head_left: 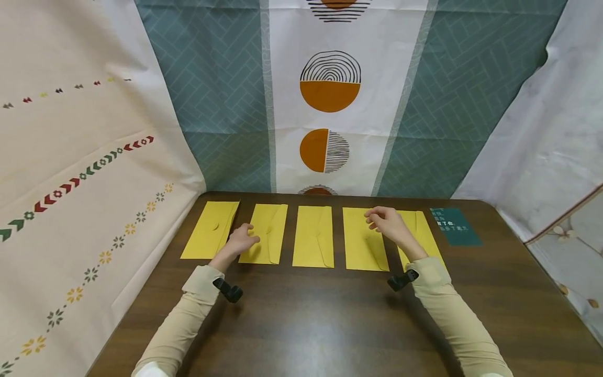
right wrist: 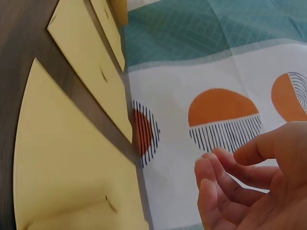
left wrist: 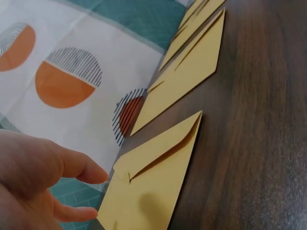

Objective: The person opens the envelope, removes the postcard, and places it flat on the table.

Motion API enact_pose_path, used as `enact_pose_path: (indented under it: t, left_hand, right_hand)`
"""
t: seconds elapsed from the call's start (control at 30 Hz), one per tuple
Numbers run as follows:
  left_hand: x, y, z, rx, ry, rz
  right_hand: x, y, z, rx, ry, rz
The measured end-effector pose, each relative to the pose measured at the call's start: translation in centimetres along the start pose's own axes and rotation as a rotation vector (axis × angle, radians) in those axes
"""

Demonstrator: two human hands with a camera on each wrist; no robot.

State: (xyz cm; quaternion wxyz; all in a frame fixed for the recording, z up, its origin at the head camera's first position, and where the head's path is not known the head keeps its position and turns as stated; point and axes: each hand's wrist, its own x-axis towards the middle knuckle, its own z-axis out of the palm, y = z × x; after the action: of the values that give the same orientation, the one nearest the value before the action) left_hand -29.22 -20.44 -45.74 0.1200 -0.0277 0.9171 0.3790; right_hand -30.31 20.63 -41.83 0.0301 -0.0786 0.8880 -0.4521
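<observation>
Several yellow envelopes lie in a row along the table's far edge. My left hand hovers at the left side of the second envelope from the left, thumb and finger apart with nothing between them. In the left wrist view, a shadow falls on this envelope beside the fingertips. My right hand is raised over the second envelope from the right and partly covers the rightmost envelope. The right wrist view shows its fingers loosely bent and holding nothing.
The middle envelope lies between the hands, and the leftmost envelope beyond my left hand. A dark green card with light lettering rests at the right end of the brown table. Patterned cloth hangs behind it.
</observation>
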Motion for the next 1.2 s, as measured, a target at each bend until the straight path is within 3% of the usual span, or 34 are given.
enact_pose_path:
  t: [0.2, 0.57, 0.87, 0.97, 1.2]
  left_hand:
    - [-0.1, 0.0, 0.2, 0.035, 0.010, -0.033]
    - [0.0, 0.1, 1.4, 0.212, 0.055, -0.122]
    - [-0.1, 0.6, 1.7, 0.276, 0.081, -0.133]
    - [-0.1, 0.6, 1.7, 0.267, 0.077, -0.142]
    - [0.1, 0.2, 1.7, 0.134, 0.039, -0.176]
  right_hand:
    - [0.6, -1.1, 1.3, 0.027, -0.010, -0.030]
    - [1.9, -3.0, 4.0, 0.038, -0.067, -0.054]
    - [2.7, -4.5, 6.1, 0.068, -0.140, -0.090]
    - [2.7, -4.7, 6.9, 0.049, -0.164, -0.087]
    - [3.1, -5.0, 8.7, 0.004, -0.215, -0.091]
